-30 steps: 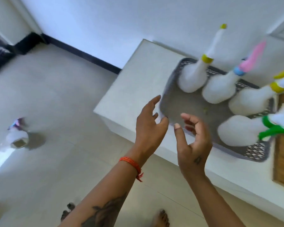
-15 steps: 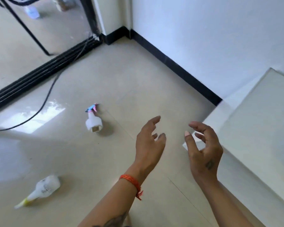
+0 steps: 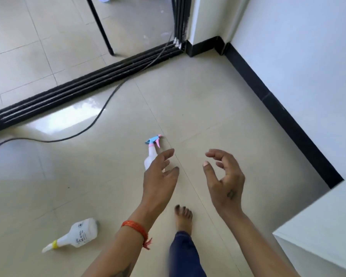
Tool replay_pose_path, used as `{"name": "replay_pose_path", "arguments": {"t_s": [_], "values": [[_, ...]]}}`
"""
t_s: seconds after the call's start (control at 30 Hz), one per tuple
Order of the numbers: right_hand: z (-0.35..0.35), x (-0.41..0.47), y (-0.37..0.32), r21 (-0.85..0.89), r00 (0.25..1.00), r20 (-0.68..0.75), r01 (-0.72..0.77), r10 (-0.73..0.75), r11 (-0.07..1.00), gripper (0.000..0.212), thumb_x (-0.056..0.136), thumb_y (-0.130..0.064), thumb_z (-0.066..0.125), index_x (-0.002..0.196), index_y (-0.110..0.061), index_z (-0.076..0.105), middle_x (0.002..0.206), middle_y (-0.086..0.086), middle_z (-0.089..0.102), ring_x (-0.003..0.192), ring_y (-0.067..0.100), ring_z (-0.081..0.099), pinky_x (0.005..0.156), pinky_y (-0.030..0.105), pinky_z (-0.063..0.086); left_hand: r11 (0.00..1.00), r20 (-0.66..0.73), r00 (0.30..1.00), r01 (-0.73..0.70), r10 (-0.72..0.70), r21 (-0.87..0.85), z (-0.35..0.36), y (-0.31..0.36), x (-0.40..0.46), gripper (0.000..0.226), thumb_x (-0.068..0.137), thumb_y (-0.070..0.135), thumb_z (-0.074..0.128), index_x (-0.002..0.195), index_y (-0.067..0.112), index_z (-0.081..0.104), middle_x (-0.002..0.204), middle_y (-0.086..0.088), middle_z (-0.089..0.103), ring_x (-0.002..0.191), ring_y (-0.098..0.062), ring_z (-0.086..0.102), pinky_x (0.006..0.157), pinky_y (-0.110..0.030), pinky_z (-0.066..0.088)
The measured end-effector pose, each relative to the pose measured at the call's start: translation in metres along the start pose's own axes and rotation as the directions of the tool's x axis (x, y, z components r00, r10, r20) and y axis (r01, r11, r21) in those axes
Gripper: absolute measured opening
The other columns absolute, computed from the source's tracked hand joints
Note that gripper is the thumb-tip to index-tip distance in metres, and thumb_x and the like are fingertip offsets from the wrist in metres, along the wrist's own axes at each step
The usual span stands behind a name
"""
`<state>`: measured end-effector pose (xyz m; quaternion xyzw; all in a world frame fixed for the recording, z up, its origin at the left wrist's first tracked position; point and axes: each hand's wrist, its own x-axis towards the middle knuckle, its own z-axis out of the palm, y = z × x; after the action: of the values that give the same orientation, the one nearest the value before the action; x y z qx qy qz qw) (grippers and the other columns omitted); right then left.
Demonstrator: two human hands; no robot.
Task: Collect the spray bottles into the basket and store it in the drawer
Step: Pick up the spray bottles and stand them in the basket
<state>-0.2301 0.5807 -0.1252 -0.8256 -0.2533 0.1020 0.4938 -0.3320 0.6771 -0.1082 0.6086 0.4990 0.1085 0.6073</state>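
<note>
Here we hold both hands empty above the floor [image 3: 218,108], the left hand [image 3: 160,176] spread open and the right hand [image 3: 225,180] loosely curled with its fingers apart. A spray bottle with a blue and pink trigger [image 3: 151,154] stands on the floor, partly hidden behind the left hand's fingers, and a second bottle with a yellow collar [image 3: 78,233] lies on its side nearer us, left of that hand's wrist. The counter [image 3: 326,226] sits to the right of the right hand.

Upright spray bottle [image 3: 150,156] half behind left hand [image 3: 160,180].
</note>
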Motion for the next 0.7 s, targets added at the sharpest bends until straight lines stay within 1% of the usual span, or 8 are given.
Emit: {"name": "replay_pose_path", "arguments": {"t_s": [0.1,0.17,0.3,0.43,0.5,0.57,0.6,0.7], "values": [[0.040,0.030,0.011,0.007,0.996,0.080,-0.036,0.035,0.999,0.020,0.077,-0.017,0.058,0.096,-0.024,0.062,0.098,-0.012,0.063,0.098,0.007,0.058,0.082,0.025,0.048,0.999,-0.054,0.997,0.047,-0.047,-0.004,-0.016,-0.006,0.046,0.040,0.089,0.008,0.053,0.118,0.034,0.053,0.130,0.011,0.053,0.116,-0.008,0.050,0.063,-0.005,0.041],[0.065,0.048,0.019,-0.007,0.990,0.129,-0.059,0.059,0.998,0.019,0.077,-0.017,0.058,0.096,-0.023,0.062,0.099,-0.011,0.063,0.099,0.008,0.057,0.083,0.025,0.048,0.995,-0.086,0.992,0.093,-0.094,-0.019,-0.024,-0.010,0.073,0.040,0.088,0.007,0.052,0.120,0.032,0.054,0.125,0.014,0.054,0.116,-0.009,0.051,0.066,-0.006,0.040],[0.107,0.074,0.031,-0.034,0.971,0.218,-0.098,0.103,0.995,0.019,0.077,-0.019,0.057,0.095,-0.021,0.062,0.099,-0.010,0.063,0.099,0.010,0.057,0.083,0.024,0.046,0.988,-0.132,0.980,0.144,-0.150,-0.048,-0.033,-0.018,0.119,0.040,0.087,0.006,0.051,0.115,0.034,0.054,0.118,0.017,0.055,0.114,-0.011,0.053,0.074,-0.015,0.040],[0.147,0.086,0.045,-0.076,0.944,0.286,-0.148,0.164,0.986,0.019,0.078,-0.022,0.056,0.096,-0.021,0.061,0.100,-0.010,0.062,0.099,0.010,0.055,0.082,0.023,0.044,0.978,-0.154,0.967,0.194,-0.204,-0.081,-0.040,-0.038,0.153,0.030,0.090,0.013,0.052,0.110,0.034,0.052,0.113,0.019,0.054,0.110,-0.010,0.053,0.070,-0.009,0.037],[0.170,0.087,0.060,-0.112,0.923,0.322,-0.184,0.211,0.976,0.018,0.080,-0.022,0.059,0.098,-0.021,0.060,0.100,-0.010,0.060,0.098,0.012,0.054,0.080,0.026,0.044,0.969,-0.148,0.959,0.232,-0.243,-0.090,-0.042,-0.058,0.170,0.030,0.089,0.013,0.052,0.110,0.035,0.052,0.115,0.018,0.054,0.108,-0.009,0.052,0.070,-0.010,0.037],[0.193,0.086,0.079,-0.162,0.876,0.375,-0.260,0.303,0.952,0.023,0.079,-0.023,0.062,0.102,-0.022,0.057,0.102,-0.011,0.055,0.101,0.013,0.053,0.078,0.026,0.042,0.951,-0.131,0.942,0.300,-0.309,-0.080,-0.043,-0.082,0.185,0.036,0.087,0.011,0.052,0.116,0.031,0.052,0.122,0.014,0.054,0.110,-0.010,0.051,0.074,-0.015,0.039],[0.206,0.085,0.092,-0.192,0.842,0.407,-0.299,0.353,0.935,0.026,0.079,-0.025,0.062,0.104,-0.023,0.055,0.104,-0.011,0.053,0.103,0.014,0.051,0.077,0.025,0.040,0.938,-0.120,0.931,0.338,-0.345,-0.073,-0.042,-0.099,0.196,0.039,0.086,0.011,0.053,0.121,0.028,0.051,0.127,0.011,0.054,0.112,-0.012,0.051,0.079,-0.019,0.039],[0.244,0.078,0.138,-0.281,0.717,0.487,-0.413,0.499,0.866,0.040,0.079,-0.034,0.063,0.115,-0.026,0.048,0.115,-0.007,0.048,0.110,0.014,0.047,0.080,0.025,0.035,0.873,-0.056,0.871,0.484,-0.487,-0.056,-0.040,-0.153,0.223,0.049,0.086,0.013,0.054,0.133,0.021,0.043,0.140,0.002,0.047,0.118,-0.018,0.049,0.094,-0.031,0.040]]}}
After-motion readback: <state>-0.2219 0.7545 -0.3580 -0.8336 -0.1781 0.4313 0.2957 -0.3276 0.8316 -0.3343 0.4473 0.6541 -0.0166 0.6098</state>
